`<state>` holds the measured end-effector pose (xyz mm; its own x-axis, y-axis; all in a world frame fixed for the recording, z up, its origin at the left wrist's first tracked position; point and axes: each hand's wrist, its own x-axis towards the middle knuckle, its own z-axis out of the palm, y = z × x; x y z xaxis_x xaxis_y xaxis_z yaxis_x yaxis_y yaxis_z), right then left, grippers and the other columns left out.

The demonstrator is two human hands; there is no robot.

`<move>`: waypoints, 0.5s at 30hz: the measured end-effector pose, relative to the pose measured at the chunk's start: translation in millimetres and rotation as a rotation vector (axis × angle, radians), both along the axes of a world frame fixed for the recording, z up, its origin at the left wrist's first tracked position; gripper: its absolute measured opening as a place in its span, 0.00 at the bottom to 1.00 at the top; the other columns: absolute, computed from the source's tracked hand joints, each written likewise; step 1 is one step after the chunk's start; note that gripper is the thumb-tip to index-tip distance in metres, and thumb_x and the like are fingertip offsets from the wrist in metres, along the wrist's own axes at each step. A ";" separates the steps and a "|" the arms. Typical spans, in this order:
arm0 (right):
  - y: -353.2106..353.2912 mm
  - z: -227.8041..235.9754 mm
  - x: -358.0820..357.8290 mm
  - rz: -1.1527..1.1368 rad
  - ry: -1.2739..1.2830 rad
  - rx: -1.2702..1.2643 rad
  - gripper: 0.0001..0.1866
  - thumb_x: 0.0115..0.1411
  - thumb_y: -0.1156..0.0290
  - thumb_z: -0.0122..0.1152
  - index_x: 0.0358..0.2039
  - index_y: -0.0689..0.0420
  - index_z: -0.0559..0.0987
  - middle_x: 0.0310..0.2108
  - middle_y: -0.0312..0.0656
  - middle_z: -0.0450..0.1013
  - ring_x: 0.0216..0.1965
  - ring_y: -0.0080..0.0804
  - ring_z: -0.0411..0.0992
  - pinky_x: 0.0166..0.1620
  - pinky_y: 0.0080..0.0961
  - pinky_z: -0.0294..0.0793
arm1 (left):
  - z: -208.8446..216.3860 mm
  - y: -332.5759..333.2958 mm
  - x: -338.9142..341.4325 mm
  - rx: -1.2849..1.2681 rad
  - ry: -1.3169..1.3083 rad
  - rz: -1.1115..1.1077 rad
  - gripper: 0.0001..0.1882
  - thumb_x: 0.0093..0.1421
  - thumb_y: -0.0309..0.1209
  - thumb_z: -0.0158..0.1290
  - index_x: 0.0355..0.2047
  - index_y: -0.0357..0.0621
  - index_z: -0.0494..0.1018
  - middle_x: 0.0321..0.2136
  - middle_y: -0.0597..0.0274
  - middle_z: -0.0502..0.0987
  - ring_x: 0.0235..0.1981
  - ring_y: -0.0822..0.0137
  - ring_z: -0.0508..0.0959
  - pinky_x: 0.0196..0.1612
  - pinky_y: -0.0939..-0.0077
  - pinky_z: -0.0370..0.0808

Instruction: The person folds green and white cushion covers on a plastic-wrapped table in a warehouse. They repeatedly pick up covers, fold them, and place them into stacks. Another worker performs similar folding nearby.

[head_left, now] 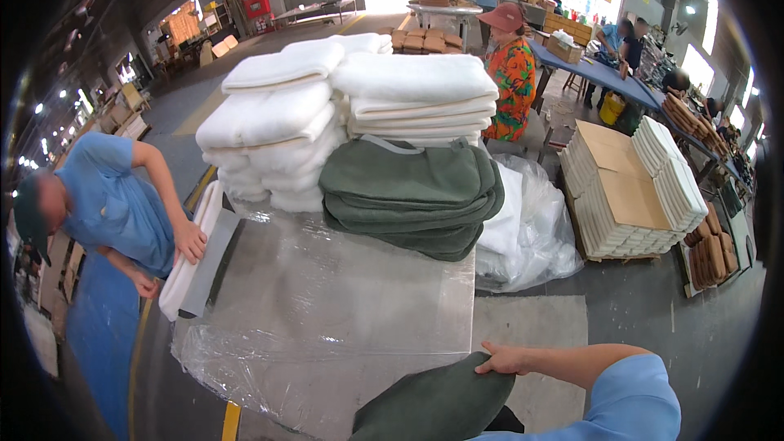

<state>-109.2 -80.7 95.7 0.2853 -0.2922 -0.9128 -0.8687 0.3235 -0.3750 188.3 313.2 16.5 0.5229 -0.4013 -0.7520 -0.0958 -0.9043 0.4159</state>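
Observation:
My right hand (498,358) grips the upper edge of a dark green cushion cover (425,400), thumb and fingers closed on the cloth. The cover hangs at the near edge of a plastic-wrapped table (343,294), and its lower part runs out of the picture. My left hand is out of sight. Toward the back of the table lies a stack of similar dark green covers (408,188). Behind and left of it rise tall piles of folded white padding (273,114).
At the left, a co-worker (114,212) in blue handles a white pad (192,261) beside grey cloth at the table edge. Another person (510,82) stands behind the piles. Bagged white material (531,229) and a pallet of stacked white pads (629,196) stand right.

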 end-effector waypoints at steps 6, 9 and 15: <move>-17.3 -44.9 4.4 0.072 0.145 0.127 0.43 0.64 0.45 0.67 0.68 0.65 0.70 0.67 0.55 0.68 0.66 0.52 0.69 0.65 0.50 0.70 | -26.8 3.3 6.4 0.236 0.171 0.010 0.46 0.67 0.65 0.48 0.71 0.41 0.61 0.69 0.39 0.65 0.72 0.41 0.62 0.72 0.59 0.60; -19.8 -38.6 17.4 0.140 0.194 0.034 0.38 0.65 0.41 0.63 0.58 0.66 0.80 0.58 0.57 0.77 0.59 0.54 0.76 0.61 0.47 0.75 | -37.4 11.7 11.2 0.352 0.254 0.012 0.50 0.66 0.68 0.47 0.73 0.40 0.57 0.71 0.39 0.62 0.73 0.41 0.60 0.73 0.61 0.59; -27.2 -65.1 27.5 0.389 0.270 -0.114 0.39 0.67 0.38 0.56 0.52 0.68 0.83 0.53 0.62 0.79 0.57 0.58 0.77 0.58 0.45 0.76 | -52.0 20.0 12.7 0.333 0.247 0.043 0.51 0.65 0.70 0.49 0.69 0.34 0.66 0.67 0.36 0.69 0.71 0.39 0.65 0.71 0.61 0.62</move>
